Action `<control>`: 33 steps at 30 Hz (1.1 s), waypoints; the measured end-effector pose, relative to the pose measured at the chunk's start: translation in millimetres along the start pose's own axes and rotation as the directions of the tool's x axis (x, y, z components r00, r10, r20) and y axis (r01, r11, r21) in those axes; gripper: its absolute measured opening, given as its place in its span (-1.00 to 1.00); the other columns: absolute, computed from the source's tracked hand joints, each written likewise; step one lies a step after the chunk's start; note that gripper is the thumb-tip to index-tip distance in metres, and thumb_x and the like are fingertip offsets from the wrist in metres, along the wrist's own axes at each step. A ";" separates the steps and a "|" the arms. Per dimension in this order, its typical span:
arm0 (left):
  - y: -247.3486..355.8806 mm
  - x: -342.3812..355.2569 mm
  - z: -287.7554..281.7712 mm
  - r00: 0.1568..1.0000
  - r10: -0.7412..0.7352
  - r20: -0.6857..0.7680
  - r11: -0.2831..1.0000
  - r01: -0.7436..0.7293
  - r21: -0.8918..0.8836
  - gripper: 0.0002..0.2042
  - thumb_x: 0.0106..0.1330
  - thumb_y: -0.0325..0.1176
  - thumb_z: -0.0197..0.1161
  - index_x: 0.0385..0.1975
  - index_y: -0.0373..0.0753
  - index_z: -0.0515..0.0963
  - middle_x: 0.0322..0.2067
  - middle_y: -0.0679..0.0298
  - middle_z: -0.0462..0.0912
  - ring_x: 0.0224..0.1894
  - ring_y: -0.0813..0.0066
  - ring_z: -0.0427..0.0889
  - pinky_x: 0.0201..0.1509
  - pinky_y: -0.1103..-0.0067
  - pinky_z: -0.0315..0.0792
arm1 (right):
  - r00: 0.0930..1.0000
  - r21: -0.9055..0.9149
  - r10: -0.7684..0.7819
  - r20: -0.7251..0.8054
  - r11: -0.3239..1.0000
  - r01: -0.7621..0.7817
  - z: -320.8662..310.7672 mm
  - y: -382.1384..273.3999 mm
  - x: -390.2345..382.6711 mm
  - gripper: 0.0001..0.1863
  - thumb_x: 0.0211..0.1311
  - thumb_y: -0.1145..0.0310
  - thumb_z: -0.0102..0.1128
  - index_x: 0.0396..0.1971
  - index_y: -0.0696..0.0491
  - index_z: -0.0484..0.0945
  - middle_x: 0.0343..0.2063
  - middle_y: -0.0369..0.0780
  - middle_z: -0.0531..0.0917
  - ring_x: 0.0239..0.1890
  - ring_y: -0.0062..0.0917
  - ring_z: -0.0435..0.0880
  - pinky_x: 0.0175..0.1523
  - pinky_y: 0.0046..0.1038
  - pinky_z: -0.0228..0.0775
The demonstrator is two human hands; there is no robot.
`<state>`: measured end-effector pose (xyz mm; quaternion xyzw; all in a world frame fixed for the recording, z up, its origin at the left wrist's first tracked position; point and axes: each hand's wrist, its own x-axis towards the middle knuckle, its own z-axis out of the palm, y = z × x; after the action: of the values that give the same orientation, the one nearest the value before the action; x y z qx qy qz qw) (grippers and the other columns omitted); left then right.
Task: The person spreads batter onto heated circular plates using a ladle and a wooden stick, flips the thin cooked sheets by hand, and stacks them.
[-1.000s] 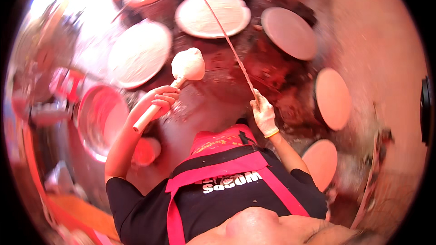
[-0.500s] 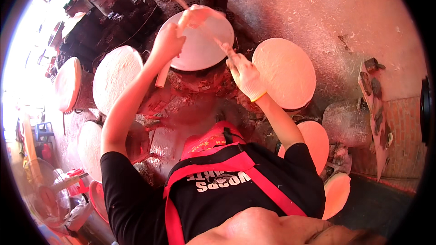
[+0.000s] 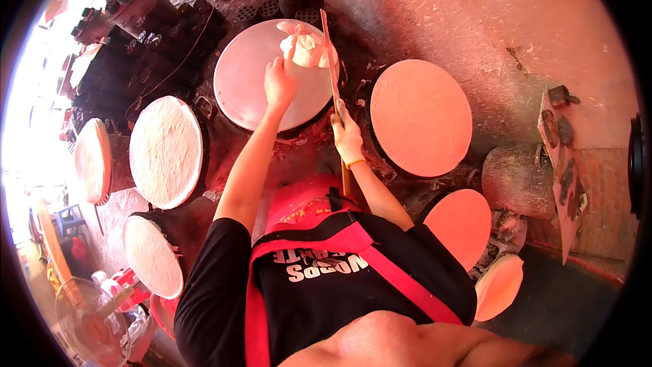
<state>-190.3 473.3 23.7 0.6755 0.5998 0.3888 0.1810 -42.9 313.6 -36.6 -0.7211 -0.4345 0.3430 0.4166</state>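
Note:
A round pale griddle (image 3: 238, 81) lies in front of me, with a lump of soft white dough (image 3: 309, 51) near its far right side. My left hand (image 3: 280, 87), bare, is over the griddle with curled fingers. A pale strip joins it to the lump; the hand appears closed on dough. In a light glove, my right hand (image 3: 348, 137) grips a long, thin wooden stick (image 3: 330, 54). The stick points away from me, its upper part beside the dough's right edge, and its lower end shows below the hand.
Round flat tops coated with pale sheets stand on both sides, such as the right one (image 3: 421, 119) and the left one (image 3: 166, 153). Black perforated briquettes (image 3: 290, 0) are stacked behind the griddle. A fan (image 3: 92, 323) stands at lower left.
The stick has swung from a slant toward the far left to nearly straight ahead. My left hand has moved right and lower in view. The dough lump now rests on the griddle's far right.

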 end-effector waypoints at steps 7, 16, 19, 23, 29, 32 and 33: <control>-8.5 33.2 -57.6 0.964 0.255 -0.076 0.920 -0.218 0.326 -0.86 -0.02 -0.61 0.09 -0.47 -0.21 0.48 -0.45 0.14 0.42 -0.29 0.08 0.46 -0.25 0.27 0.33 | 0.877 0.669 0.354 0.326 0.568 -0.479 24.0 -71.4 48.2 -0.51 0.30 0.21 0.03 0.24 -0.29 0.28 -0.72 -0.41 0.26 -0.84 -0.74 0.15 -0.78 -0.62 -0.01; -32.9 29.9 -114.8 0.958 0.271 -0.095 0.879 -0.207 0.429 -0.91 -0.02 -0.59 0.12 -0.59 -0.20 0.47 -0.47 0.22 0.43 -0.27 0.18 0.46 -0.22 0.35 0.34 | 0.897 0.831 0.417 0.146 0.440 -0.340 72.2 -42.7 -4.6 -0.63 0.37 0.22 -0.06 0.14 -0.44 0.36 -0.79 -0.45 0.26 -0.91 -0.70 0.16 -0.84 -0.58 -0.02; -44.1 14.3 -136.2 0.980 0.174 -0.099 0.922 -0.127 0.366 -0.91 -0.03 -0.60 0.10 -0.60 -0.22 0.47 -0.47 0.18 0.42 -0.28 0.15 0.47 -0.24 0.33 0.34 | 0.893 0.708 0.437 0.112 0.595 -0.380 91.2 -89.0 23.7 -0.69 0.33 0.19 -0.02 0.06 -0.32 0.41 -0.77 -0.42 0.24 -0.88 -0.66 0.21 -0.80 -0.53 0.06; -64.2 -9.1 -158.5 0.999 -0.022 -0.035 0.974 0.030 0.223 -0.91 -0.04 -0.60 0.07 -0.59 -0.24 0.48 -0.48 0.13 0.42 -0.30 0.08 0.47 -0.28 0.30 0.33 | 0.936 0.624 0.334 0.109 0.710 -0.326 115.9 -104.2 68.7 -0.76 0.32 0.20 0.00 -0.03 -0.21 0.43 -0.77 -0.41 0.22 -0.87 -0.67 0.19 -0.80 -0.53 0.05; -99.8 -57.7 -174.0 0.986 -0.163 -0.039 0.986 0.165 0.040 -0.90 0.05 -0.49 0.12 -0.46 -0.24 0.56 -0.52 0.10 0.52 -0.41 0.13 0.53 -0.29 0.37 0.38 | 0.873 0.477 0.239 0.425 0.761 -0.440 90.9 -114.9 65.1 -0.56 0.30 0.25 0.01 0.19 -0.28 0.35 -0.78 -0.41 0.26 -0.88 -0.70 0.15 -0.79 -0.56 -0.03; -91.0 -93.7 -191.7 0.934 -0.348 0.082 0.914 0.358 -0.190 -0.87 0.13 -0.38 0.21 -0.42 -0.32 0.54 -0.63 0.25 0.51 -0.59 0.47 0.49 -0.48 0.53 0.35 | 0.891 0.528 0.221 0.398 0.739 -0.419 52.9 -103.0 16.4 -0.58 0.31 0.25 0.01 0.18 -0.30 0.37 -0.79 -0.42 0.27 -0.89 -0.71 0.14 -0.80 -0.57 -0.03; -83.6 -103.6 -201.7 0.879 -0.434 0.198 0.831 0.475 -0.290 -0.84 0.16 -0.35 0.23 -0.41 -0.33 0.53 -0.65 0.32 0.49 -0.66 0.60 0.44 -0.56 0.61 0.31 | 0.914 0.575 0.255 0.314 0.715 -0.397 50.7 -85.3 6.1 -0.58 0.32 0.25 0.01 0.17 -0.32 0.37 -0.80 -0.43 0.27 -0.90 -0.71 0.15 -0.80 -0.58 -0.03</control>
<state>-393.8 348.0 59.7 0.4959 0.6572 0.3867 0.4154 -113.0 358.0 18.1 -0.5650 -0.2021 0.6111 0.5163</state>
